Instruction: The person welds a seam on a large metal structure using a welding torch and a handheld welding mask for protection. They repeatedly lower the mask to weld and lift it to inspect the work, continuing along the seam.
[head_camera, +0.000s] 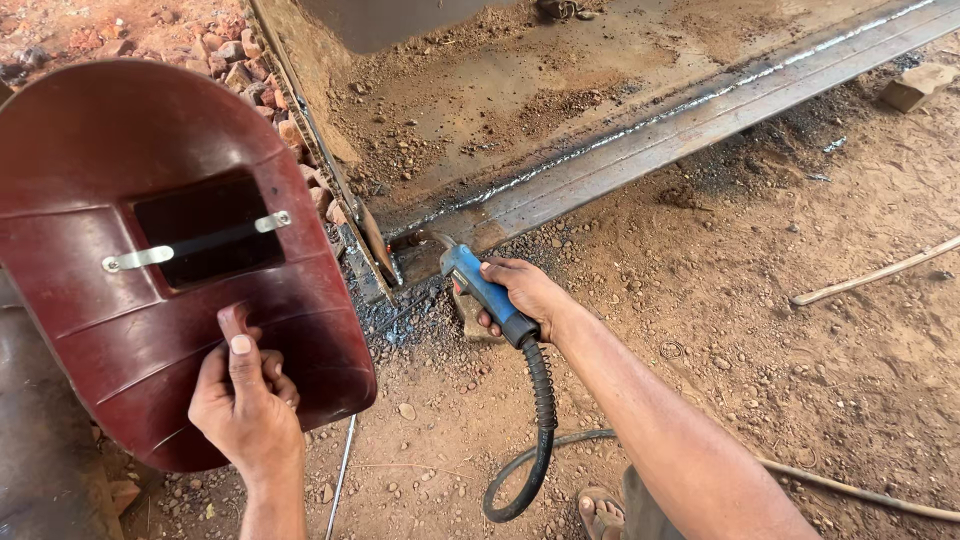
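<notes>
The blue welding torch (483, 286) is in the middle of the picture, low over the ground, with its tip pointing up and to the left at the corner of a rusty steel plate (560, 95). The right hand (525, 295) is clenched around the blue handle of the torch, fingers wrapped under it and the thumb on the upper side. From the back end of the handle a black ribbed hose (541, 400) goes down, makes a loop on the ground and runs away to the right under the forearm.

The tip of the torch is just beside the place where the plate meets a long flat steel bar (700, 115). This bar lies along the lower edge of the plate and goes up to the right corner of the picture. A pale, rough weld seam (640, 125) runs between the bar and the plate. Dark burnt grains lie on the ground under the corner.

The left hand (245, 400) is on the left side, grasping the handle at the bottom of a dark red welding shield (130, 330). The thumb is pressed flat against the shield. The shield stands upright, well apart from the torch, and has a dark rectangular window (208, 232) with a thin metal strip across it.

Around is dry reddish earth with small stones. Broken bricks (235, 50) lie at the top left, a stone block (915, 85) at the top right, and a thin stick (875, 275) at the right. A foot in a sandal (600, 512) shows at the lower edge.
</notes>
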